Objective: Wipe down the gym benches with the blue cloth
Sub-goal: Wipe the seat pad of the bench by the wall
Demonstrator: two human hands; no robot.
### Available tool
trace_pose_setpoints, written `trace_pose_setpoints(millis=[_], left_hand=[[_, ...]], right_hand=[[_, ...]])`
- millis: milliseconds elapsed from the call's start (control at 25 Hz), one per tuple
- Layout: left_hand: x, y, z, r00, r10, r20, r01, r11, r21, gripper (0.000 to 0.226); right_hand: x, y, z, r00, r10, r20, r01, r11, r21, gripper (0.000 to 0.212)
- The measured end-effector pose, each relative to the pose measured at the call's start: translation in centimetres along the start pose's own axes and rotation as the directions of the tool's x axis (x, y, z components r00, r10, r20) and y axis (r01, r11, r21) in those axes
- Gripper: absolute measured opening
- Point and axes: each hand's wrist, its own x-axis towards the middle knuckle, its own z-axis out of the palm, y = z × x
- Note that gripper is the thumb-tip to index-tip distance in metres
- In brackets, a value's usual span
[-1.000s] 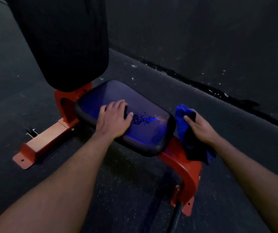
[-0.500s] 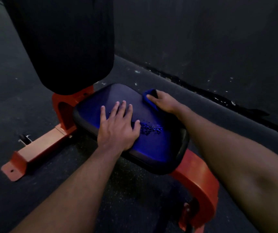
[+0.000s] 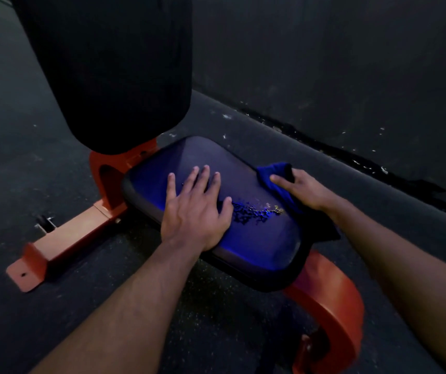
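- The left hand [image 3: 195, 211] lies flat on the dark seat pad [image 3: 257, 238], fingers spread;
- the right hand [image 3: 303, 190] presses the blue cloth [image 3: 276, 179] on the pad's far right edge;
- a worn, cracked patch [image 3: 254, 213] sits between the hands;
- the orange frame [image 3: 330, 292] stands on the dark floor [image 3: 14, 130]; a black back pad [image 3: 108, 71] rises behind.
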Motion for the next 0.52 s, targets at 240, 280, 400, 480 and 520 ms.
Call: trace_pose_setpoints(millis=[240,280,400,480,520], left_hand=[[0.0,0.1,0.1,1.0,0.006,0.0,-0.006,1.0,0.013,0.078],[0.0,0.2,0.1,1.0,0.007,0.003,-0.007,1.0,0.012,0.078],[0.1,0.1,0.2,1.0,0.01,0.001,-0.01,1.0,0.006,0.077],[0.1,0.0,0.2,1.0,0.006,-0.008,-0.006,1.0,0.004,0.077],[0.0,0.0,0.1,1.0,0.007,-0.01,-0.007,1.0,0.005,0.077]], right_hand=[[-0.8,0.3,-0.3,0.999,0.042,-0.008,-0.041,0.997,0.072,0.018],[1.1,-1.0,0.3,1.0,0.013,0.024,-0.014,0.999,0.042,0.017],[7.9,-5.0,2.9,0.994,-0.085,0.063,0.087,0.996,-0.032,0.016],[11.5,-7.3,4.5,0.994,-0.093,0.064,0.098,0.993,-0.064,0.024],[12.7,-8.1,5.0,0.994,-0.091,0.066,0.095,0.993,-0.076,0.028]])
